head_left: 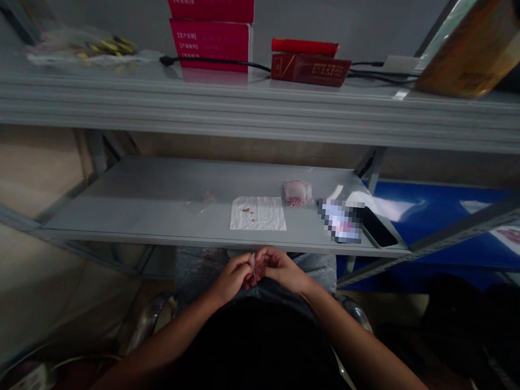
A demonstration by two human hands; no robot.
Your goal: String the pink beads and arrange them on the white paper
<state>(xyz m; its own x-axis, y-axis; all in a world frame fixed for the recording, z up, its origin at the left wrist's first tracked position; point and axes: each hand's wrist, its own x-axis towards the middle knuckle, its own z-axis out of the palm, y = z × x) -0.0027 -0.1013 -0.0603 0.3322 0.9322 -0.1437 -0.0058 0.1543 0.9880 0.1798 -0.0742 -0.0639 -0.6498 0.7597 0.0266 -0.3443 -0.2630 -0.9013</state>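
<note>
My left hand (234, 276) and my right hand (278, 269) meet just below the front edge of a grey metal shelf (124, 212), above my denim-covered lap (200, 266). Their fingers pinch a thin shiny strand (252, 266), too small to identify exactly. On the shelf, out of reach of my fingers, lies a white paper sheet (258, 213) dotted with tiny reddish pieces. Behind it sits a small clear bag of pink beads (296, 192). A flat clear plastic bag (201, 201) lies to the left.
A black smartphone (379, 227) and a pixelated object (340, 221) lie at the shelf's right. Above, an upper shelf (268, 113) holds red boxes (209, 6) and cables (217, 63). Metal uprights frame the shelf, and a blue panel (436, 221) stands to the right.
</note>
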